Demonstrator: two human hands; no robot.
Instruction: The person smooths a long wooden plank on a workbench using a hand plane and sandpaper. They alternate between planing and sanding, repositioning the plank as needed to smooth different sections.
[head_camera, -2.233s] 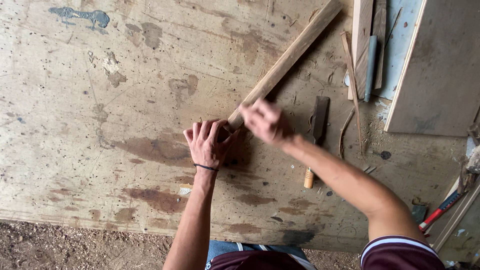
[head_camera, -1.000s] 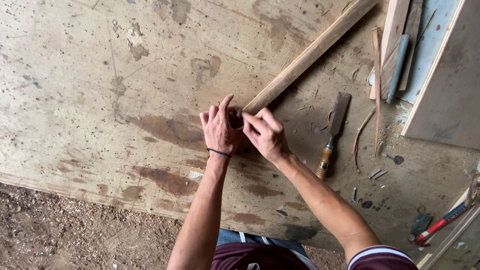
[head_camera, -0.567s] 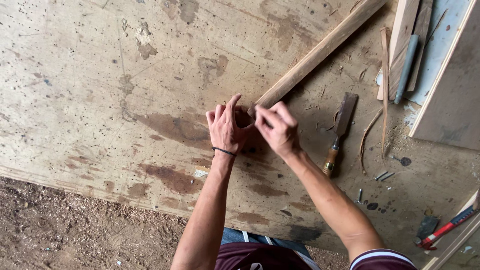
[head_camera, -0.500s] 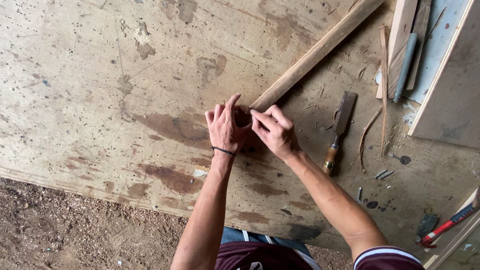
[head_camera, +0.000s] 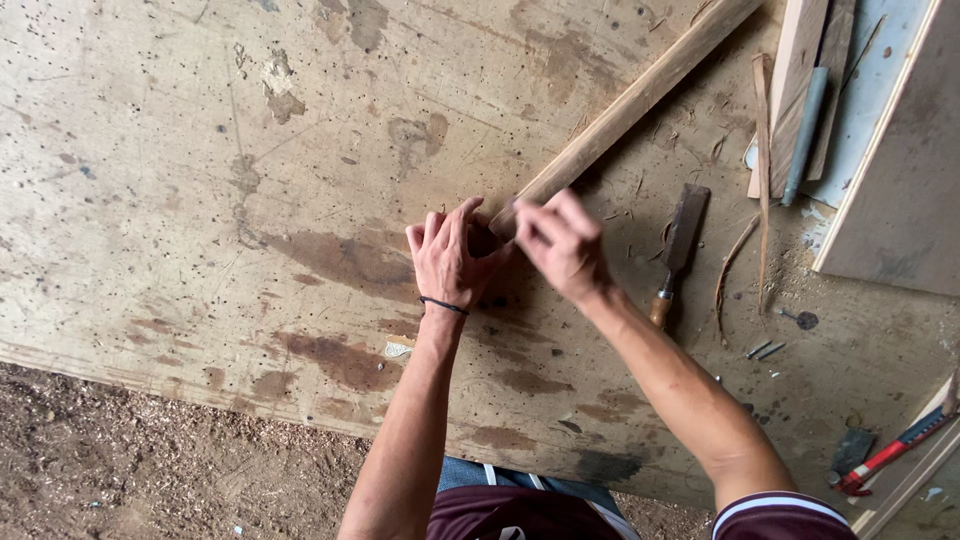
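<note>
We see 2 bare hands meeting at the near end of a long pale wooden batten (head_camera: 625, 108) that lies diagonally across a stained, pitted plywood work surface (head_camera: 200, 150), its far end running off towards the upper right. The left hand (head_camera: 448, 258), with a thin dark band at the wrist, rests on the board with its fingers loosely spread and the thumb reaching towards the batten's end. The right hand (head_camera: 562, 245) is blurred; its fingers look drawn together at the batten's end, but we cannot tell whether they pinch anything. Just right of this hand lies a flat steel chisel with a wooden handle (head_camera: 677, 255), apart from the batten. Further right are a thin curled wood sliver (head_camera: 762, 170), 2 small nails (head_camera: 764, 349) and stacked pale boards (head_camera: 800, 90). A red-handled tool (head_camera: 890, 452) sits at the lower right edge.
</note>
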